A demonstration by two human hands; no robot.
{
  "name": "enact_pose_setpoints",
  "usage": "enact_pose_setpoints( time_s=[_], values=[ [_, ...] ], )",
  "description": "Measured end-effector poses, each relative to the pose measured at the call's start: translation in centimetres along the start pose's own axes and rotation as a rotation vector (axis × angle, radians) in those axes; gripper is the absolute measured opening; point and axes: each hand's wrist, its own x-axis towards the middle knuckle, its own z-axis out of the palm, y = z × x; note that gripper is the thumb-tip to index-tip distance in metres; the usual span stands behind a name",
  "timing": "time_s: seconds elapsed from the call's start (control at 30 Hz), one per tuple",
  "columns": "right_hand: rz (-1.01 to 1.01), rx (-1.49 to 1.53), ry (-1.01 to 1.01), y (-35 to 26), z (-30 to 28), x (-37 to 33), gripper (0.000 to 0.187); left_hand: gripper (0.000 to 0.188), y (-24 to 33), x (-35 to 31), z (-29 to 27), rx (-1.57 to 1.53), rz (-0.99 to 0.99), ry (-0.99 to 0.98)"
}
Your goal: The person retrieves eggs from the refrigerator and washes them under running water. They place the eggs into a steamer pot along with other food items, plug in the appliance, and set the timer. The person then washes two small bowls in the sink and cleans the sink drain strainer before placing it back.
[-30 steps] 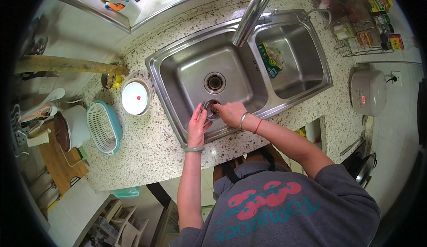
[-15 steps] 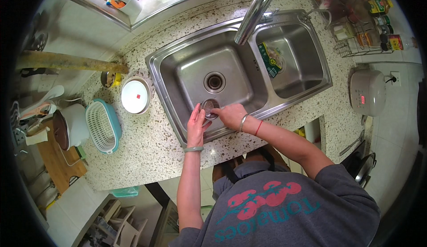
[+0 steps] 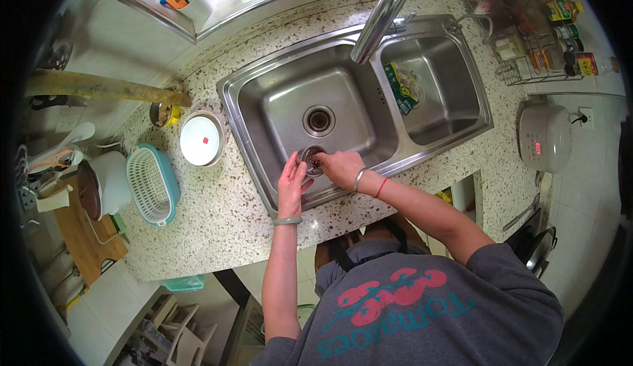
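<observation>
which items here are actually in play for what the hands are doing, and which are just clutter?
In play: left hand and right hand, both on the round metal sink strainer; left sink basin with its open drain.

Lying about: white plate, teal basket, packet in the right basin, rice cooker, faucet.

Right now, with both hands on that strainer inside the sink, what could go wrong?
The sink strainer is held between the left hand and right hand above the left basin; a slip could drop it. The open drain hole sits uncovered, so loose bits may wash in. The faucet overhangs nearby.
</observation>
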Motion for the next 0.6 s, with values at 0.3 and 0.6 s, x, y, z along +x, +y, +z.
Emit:
enact_pose_setpoints(
  time_s=[0.3, 0.6],
  values=[
    [0.033, 0.172, 0.104, 0.7, 1.4, 0.8, 0.02, 0.058, -0.1, -0.1, 0.2, -0.015, 0.029, -0.008],
    [0.114, -0.009, 0.115, -1.8, -0.1, 1.0, 0.025, 0.056, -0.3, 0.3, 0.6, -0.012, 0.084, -0.021]
  ],
)
